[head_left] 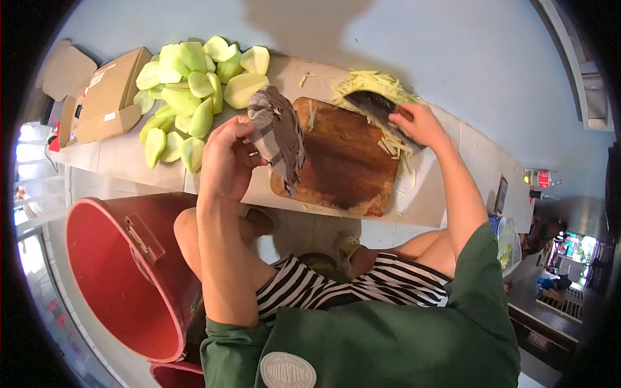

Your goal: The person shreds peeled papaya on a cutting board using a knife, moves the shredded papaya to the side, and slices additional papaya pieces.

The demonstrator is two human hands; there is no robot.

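My left hand (229,152) is raised at the left side of the wooden cutting board (343,165), its fingers closed on a crumpled grey-brown checked cloth (279,132). Over the board's far right corner, my right hand (419,124) grips a wide, dark-bladed knife (370,103); the handle is mostly hidden by the hand. The blade lies against a heap of pale green-yellow cut strips (372,84) behind the board. More strips (396,143) are scattered on the board's right edge, and a few lie near its far left corner.
Many peeled pale green fruit pieces (182,100) are piled left of the board on the tiled counter (123,158). A cardboard box (110,97) stands beyond them. Below the counter at left is a large red bin (123,271). The wall runs close behind the strips.
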